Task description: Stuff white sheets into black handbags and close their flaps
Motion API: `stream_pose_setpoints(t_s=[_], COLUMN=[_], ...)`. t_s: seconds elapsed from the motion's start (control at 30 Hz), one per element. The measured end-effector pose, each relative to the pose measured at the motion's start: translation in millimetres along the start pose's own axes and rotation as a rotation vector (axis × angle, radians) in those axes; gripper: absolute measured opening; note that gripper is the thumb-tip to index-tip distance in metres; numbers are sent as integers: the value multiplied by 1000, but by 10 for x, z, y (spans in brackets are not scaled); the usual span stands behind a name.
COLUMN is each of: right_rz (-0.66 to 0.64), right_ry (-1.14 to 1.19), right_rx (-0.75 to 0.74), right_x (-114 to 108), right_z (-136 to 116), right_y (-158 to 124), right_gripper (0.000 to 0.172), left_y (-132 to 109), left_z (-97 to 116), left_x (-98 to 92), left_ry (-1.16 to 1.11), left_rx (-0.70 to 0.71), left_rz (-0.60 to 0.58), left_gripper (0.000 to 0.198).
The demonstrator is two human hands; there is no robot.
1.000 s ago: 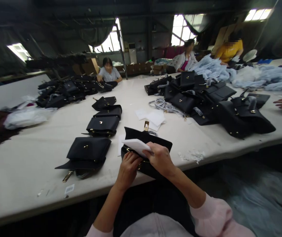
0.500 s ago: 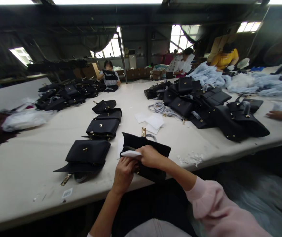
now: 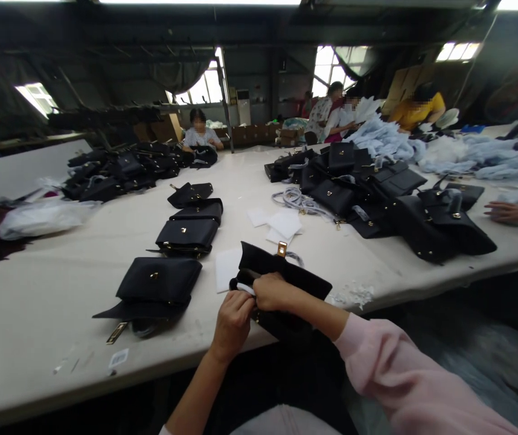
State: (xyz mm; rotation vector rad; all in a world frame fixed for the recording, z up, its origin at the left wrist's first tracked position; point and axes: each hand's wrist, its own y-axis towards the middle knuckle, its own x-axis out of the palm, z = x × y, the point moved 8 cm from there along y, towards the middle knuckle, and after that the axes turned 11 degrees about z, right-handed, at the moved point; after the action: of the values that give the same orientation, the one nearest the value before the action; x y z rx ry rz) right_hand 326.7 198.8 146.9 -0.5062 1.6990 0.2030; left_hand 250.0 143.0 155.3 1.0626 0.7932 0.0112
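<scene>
Head view: white sheet (image 3: 246, 289) curves into open, smooth black bag (image 3: 281, 324).

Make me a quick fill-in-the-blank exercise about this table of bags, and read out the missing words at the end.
1. The person's right hand holds a pad coloured ____ at the mouth of the open bag.
2. The metal clasp on its raised flap is coloured ____.
3. In the picture, the row of bags lies to the ____ of the open bag.
4. A co-worker's hand shows at the picture's ____ edge.

Missing words: white; gold; left; right.
</scene>
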Motion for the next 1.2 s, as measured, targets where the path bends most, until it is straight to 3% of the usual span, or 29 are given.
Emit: stream_pose_setpoints(t_s=[0.17,0.3,0.43,0.57,0.67,0.8,0.9,0.97,1.07,1.13,1.2], right_rz=[-99,-136,-148,-108,-6,228,468,611,656,661,652], right_ry=[62,4,-8,90,224,550,595,504,397,359,308], right_rx=[-46,22,80,52,10,-40,78,241,391,437,502], right_x=[143,201,158,61,-52,-233,-318,-332,-264,-221,-190], right_z=[159,137,97,209,332,401,521,646,752,797,861], right_y=[11,53,115,-17,-243,-655,-982,-1194,-1419,-1514,-1579], right_gripper=[25,24,22,22,30,30,26,25,19,16,17], left_y=[30,46,59,97,117,150,290,432,563,607,665], left_z=[49,96,38,15,9,-119,-103,31,266,354,363], left_x=[40,103,113,107,78,9,22,121,402,568,652], left_ry=[-28,-9,20,-13,-53,-78,-14,39,-31,-117,-149], left_rx=[31,61,30,26,-5,-176,-152,-4,175,181,137], left_rz=[-12,-48,-79,-109,-96,-62,-103,-182,-382,-466,-431], left_gripper=[12,9,8,7,11,20,38,33,4,5,8])
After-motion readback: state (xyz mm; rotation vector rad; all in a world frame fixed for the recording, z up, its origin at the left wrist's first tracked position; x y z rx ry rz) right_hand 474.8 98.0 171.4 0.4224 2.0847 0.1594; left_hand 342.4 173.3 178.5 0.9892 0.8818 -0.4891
